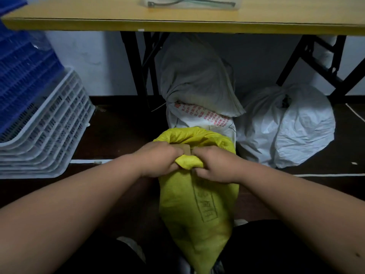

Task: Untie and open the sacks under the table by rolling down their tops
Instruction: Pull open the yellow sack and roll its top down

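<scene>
A yellow woven sack (199, 210) lies on the dark floor between my knees, its neck bunched toward the table. My left hand (158, 160) and my right hand (214, 165) both grip the gathered neck, fingers curled round the yellow fabric, with a tan strip of tape or tie (186, 150) showing between them. Behind it stands a tall white sack with red print (199, 117), its grey top tied and folded over. A tied white sack (286, 125) slumps to its right, under the table.
The yellow table edge (177, 26) runs across the top, with black folding legs (134, 66) left and right. Stacked white crates (45, 131) with blue crates (21, 76) on them fill the left. White tape lines mark the floor.
</scene>
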